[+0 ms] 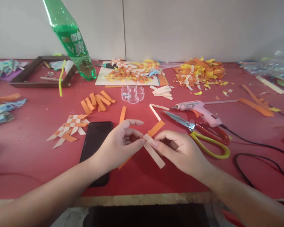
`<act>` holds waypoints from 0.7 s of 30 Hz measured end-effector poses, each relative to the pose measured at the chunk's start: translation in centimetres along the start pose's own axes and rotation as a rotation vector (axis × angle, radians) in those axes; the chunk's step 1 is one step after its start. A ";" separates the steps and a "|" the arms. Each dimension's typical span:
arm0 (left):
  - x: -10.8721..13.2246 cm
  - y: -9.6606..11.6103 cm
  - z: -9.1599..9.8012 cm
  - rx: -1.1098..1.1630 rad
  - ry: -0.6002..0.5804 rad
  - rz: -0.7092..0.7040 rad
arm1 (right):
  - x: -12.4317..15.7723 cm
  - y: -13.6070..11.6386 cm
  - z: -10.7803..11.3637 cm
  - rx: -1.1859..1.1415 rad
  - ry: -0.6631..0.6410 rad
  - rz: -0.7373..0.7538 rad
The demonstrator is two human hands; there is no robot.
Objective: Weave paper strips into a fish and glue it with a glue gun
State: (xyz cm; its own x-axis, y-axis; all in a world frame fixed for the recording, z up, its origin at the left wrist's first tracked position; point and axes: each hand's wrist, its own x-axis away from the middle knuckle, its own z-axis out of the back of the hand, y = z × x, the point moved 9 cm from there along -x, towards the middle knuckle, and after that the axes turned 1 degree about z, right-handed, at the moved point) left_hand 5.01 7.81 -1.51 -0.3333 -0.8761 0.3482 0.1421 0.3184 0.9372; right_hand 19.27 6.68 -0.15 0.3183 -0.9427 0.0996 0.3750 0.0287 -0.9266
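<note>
Between my two hands, above the red table, are folded paper strips [155,155] in cream and orange. My left hand [123,142] pinches them with thumb and fingertips, its index finger stretched out above. From the other side my right hand [177,149] grips the same strips between thumb and index finger. An orange end [156,128] and a bent cream strip [155,112] stick out beyond the fingers. Partly under my left wrist lies a black phone [98,135]. A woven orange and cream paper fish [69,129] rests left of the phone.
Scissors [191,126] and a pink glue gun [201,110] with a black cord lie to the right. Cut orange strips [98,101], a clear dish [133,94] and cream strips [162,91] sit ahead. Behind are paper heaps [198,72], a green bottle [72,44] and a dark tray [38,84].
</note>
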 end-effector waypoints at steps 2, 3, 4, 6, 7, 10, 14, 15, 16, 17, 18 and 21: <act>0.0 0.1 0.1 0.015 0.006 -0.011 | 0.1 -0.1 0.1 -0.007 0.002 0.012; -0.1 0.1 0.1 0.024 0.008 -0.017 | 0.1 -0.1 0.0 -0.016 -0.008 0.013; -0.1 0.1 0.1 0.032 0.008 -0.021 | 0.2 -0.1 0.0 -0.025 -0.021 0.009; -0.2 0.1 0.1 0.048 0.006 -0.023 | 0.2 0.1 -0.1 -0.037 -0.034 -0.004; -0.2 0.1 0.1 0.055 0.003 -0.022 | 0.2 0.3 -0.1 -0.041 -0.032 -0.014; -0.1 0.0 0.1 0.085 -0.007 -0.025 | 0.1 0.7 0.1 -0.044 -0.005 -0.036; 0.0 0.4 -0.3 0.110 -0.057 -0.067 | 0.1 1.0 -0.2 -0.083 -0.019 -0.060; 0.0 0.5 -0.4 0.095 -0.067 -0.080 | 0.1 1.0 -0.3 -0.094 -0.032 -0.067; 0.0 0.6 -0.4 0.065 -0.072 -0.088 | 0.1 1.0 -0.4 -0.105 -0.046 -0.072; -0.1 0.6 -0.4 0.024 -0.070 -0.089 | 0.1 1.0 -0.6 -0.115 -0.058 -0.075; -0.1 0.5 -0.4 -0.017 -0.065 -0.089 | 0.1 0.9 -0.6 -0.121 -0.068 -0.075; -0.1 0.5 -0.2 -0.092 -0.047 -0.081 | 0.1 0.7 -0.6 -0.104 -0.067 -0.058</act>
State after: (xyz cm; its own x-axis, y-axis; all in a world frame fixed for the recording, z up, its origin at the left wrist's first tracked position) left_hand 5.25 7.98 -1.11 -0.3903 -0.8791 0.2735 0.1968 0.2105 0.9576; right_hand 18.99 6.43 -0.98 0.3577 -0.9172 0.1754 0.3031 -0.0636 -0.9508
